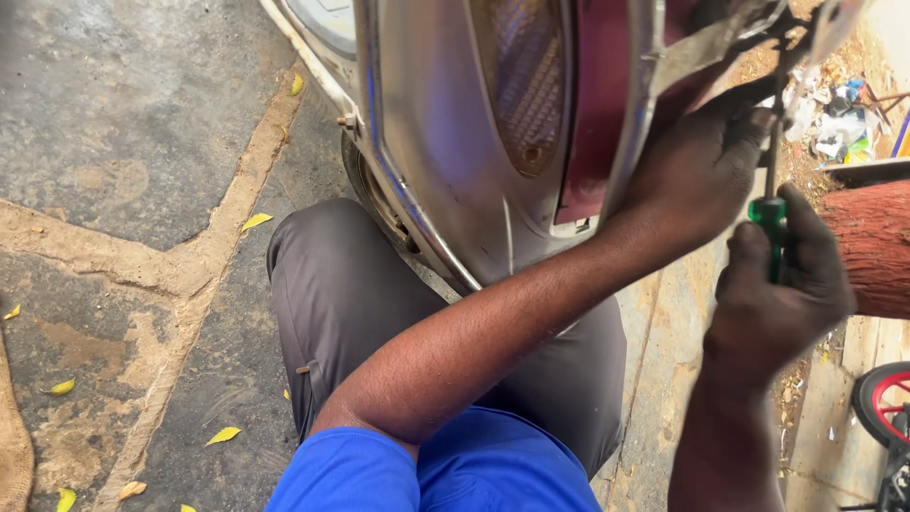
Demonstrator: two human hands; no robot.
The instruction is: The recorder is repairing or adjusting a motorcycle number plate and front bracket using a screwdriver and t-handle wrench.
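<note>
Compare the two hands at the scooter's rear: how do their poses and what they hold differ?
The right hand is closed around a green-handled screwdriver; the left hand holds no tool and presses against the silver scooter rear panel. The right hand sits lower, the left higher with its arm stretched across. Both look grimy.

The scooter's rear body (445,142) fills the space ahead, a tree trunk (872,246) crowds the right hand (773,294), and open pavement (123,142) lies free to the left.
</note>
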